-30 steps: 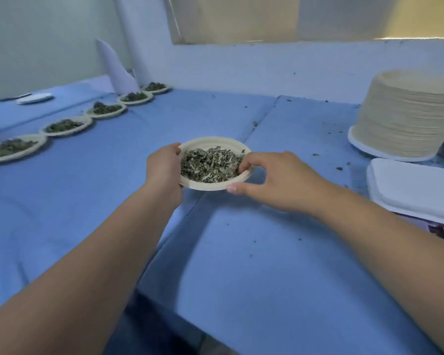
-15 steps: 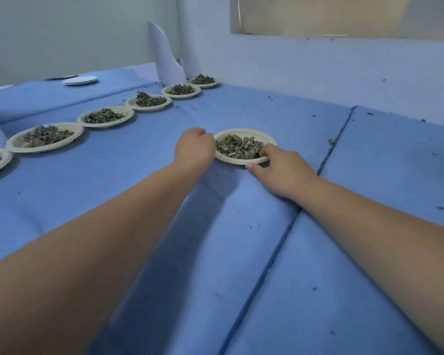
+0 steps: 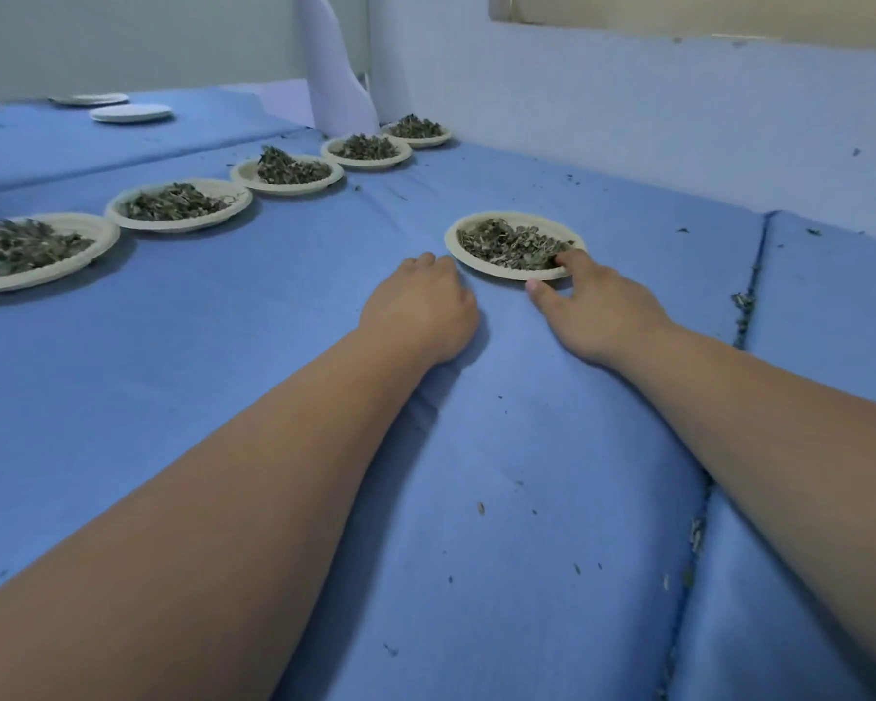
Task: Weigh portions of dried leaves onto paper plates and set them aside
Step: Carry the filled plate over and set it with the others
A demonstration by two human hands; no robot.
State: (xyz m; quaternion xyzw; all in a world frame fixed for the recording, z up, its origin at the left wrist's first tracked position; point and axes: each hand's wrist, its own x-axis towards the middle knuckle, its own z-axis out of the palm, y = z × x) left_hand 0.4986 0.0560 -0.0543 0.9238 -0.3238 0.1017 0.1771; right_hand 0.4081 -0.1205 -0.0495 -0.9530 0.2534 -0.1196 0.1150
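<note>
The right hand point(image 3: 603, 306) pinches the near rim of the paper plate point(image 3: 496, 271) of dried leaves point(image 3: 512, 242). The left hand point(image 3: 421, 308) rests just left of that plate, loosely curled and holding nothing. The other filled plates point(image 3: 183, 225) stand well left.

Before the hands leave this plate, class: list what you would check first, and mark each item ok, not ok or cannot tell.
1. Plate lies flat on the blue cloth: ok.
2. Dried leaves sit inside its rim: ok.
3. Right hand is off the plate: not ok, a finger and the thumb pinch the near rim.
4. Left hand is clear of the rim: cannot tell, its knuckles lie right beside it.
5. Plate stands apart from the row of filled plates: ok.
6. Cloth is free of spilled bits: not ok, crumbs are scattered over it.
</note>
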